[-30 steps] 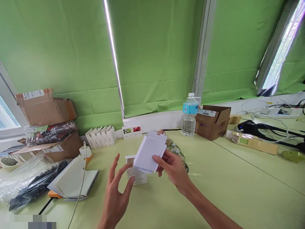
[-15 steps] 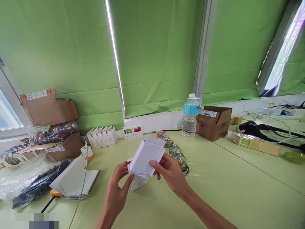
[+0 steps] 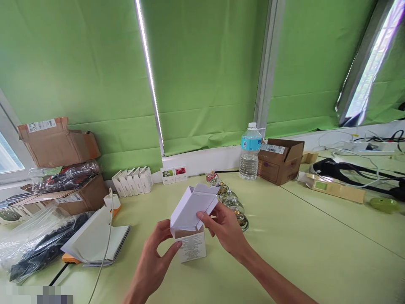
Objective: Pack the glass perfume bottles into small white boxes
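A white folded-card box (image 3: 191, 209) with raised flaps is tilted over the table. My right hand (image 3: 223, 226) pinches its right side, thumb on the front face. A second small white box (image 3: 192, 247) with fine print stands on the table just below it. My left hand (image 3: 160, 249) is curved round the left side of both boxes; its thumb lies at the printed box's upper left corner and its fingertips are partly hidden behind. Behind my right hand runs a row of round clear ornaments (image 3: 232, 202) with gold tops.
Several slim white boxes (image 3: 133, 181) and two picture cards (image 3: 174, 175) stand along the wall. Further right are a water bottle (image 3: 249, 152) and a brown carton (image 3: 280, 162). An open booklet (image 3: 107, 245), a cable and plastic bags (image 3: 47, 236) lie left.
The held white box has shifted slightly, uncovering more of the printed box below. My left thumb has moved from the held box down to the printed one. The view has shifted a little.
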A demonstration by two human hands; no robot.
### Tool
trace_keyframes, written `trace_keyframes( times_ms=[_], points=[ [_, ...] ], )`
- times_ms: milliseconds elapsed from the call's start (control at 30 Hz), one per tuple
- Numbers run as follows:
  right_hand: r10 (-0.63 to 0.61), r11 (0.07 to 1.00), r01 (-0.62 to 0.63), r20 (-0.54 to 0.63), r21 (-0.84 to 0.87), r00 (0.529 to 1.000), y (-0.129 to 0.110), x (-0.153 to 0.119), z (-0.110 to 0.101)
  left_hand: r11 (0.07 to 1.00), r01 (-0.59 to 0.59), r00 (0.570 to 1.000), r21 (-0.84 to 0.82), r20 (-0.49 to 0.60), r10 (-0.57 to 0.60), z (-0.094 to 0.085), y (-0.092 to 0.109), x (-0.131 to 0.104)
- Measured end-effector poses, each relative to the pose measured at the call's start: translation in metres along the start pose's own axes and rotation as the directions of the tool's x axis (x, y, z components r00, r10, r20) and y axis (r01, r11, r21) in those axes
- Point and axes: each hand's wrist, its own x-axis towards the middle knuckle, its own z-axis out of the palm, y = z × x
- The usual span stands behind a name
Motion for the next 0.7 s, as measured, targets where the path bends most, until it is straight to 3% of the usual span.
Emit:
trace_keyframes(
  times_ms=[267,467,700],
  points=[
    [-0.054,0.973,0.071,0.082,-0.221,0.995,-0.0058,0.001,-0.0067,0.999,-0.035,0.999,0.001,-0.036,0.035,-0.0001,-0.0079,0.0003],
    [-0.121,0.955,0.148,0.119,-0.257,0.986,-0.0084,-0.0017,-0.0045,0.999,-0.026,1.0,0.033,-0.001,0.026,-0.0012,-0.0055,0.0007],
    [-0.236,0.94,0.227,-0.002,-0.256,0.972,-0.0084,-0.0036,-0.0044,0.999,-0.028,0.999,0.035,-0.026,0.029,0.0004,-0.0082,0.0007]
  ],
)
